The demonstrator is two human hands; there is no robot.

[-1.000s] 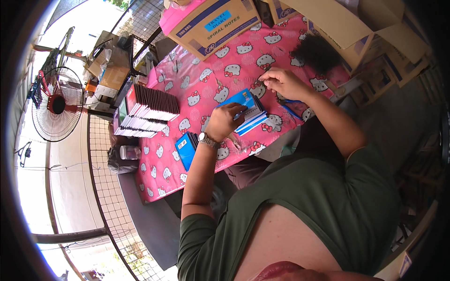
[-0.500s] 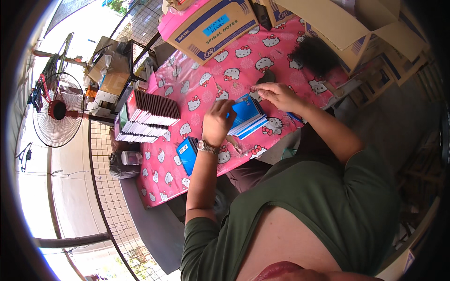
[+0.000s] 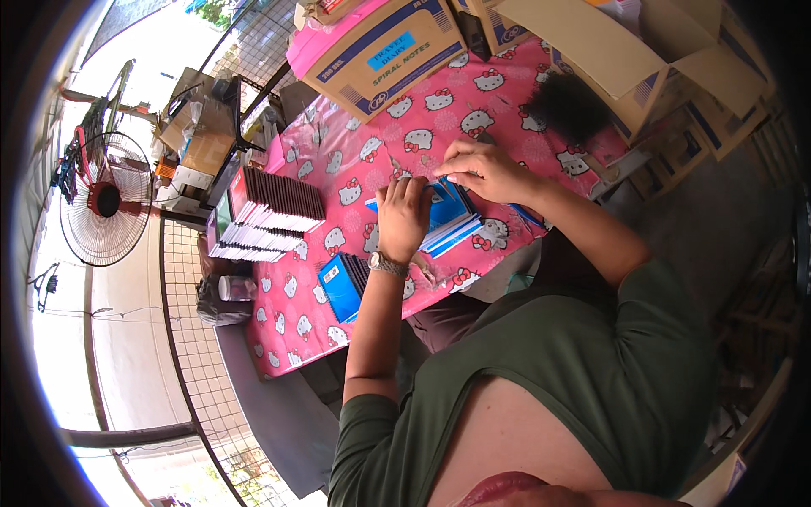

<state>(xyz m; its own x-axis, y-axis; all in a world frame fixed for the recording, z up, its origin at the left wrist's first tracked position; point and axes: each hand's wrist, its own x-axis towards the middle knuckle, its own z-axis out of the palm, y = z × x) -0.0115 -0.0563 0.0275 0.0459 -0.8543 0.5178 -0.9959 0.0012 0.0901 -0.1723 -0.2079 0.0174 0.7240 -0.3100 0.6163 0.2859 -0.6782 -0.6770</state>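
A small stack of blue-covered notebooks lies on the table in front of me. Over its left side, my left hand has its fingers curled on a blue notebook, whose corner pokes out left of the knuckles. My right hand is pinched at the far end of that notebook, close to the left fingertips. What sits between the right fingertips is too small to make out. Left of my left wrist, more blue spiral notebooks lie in a short, slanted row with dark bindings showing.
A tall stack of dark-bound notebooks stands on the pink patterned tablecloth. At the back are a closed carton and an open carton. A black bristly bundle lies beside the open one. A fan is at left.
My left hand has moved slightly right and taken hold of a blue notebook. My right hand has come down and left to meet it. More of the notebook row by my left wrist shows.
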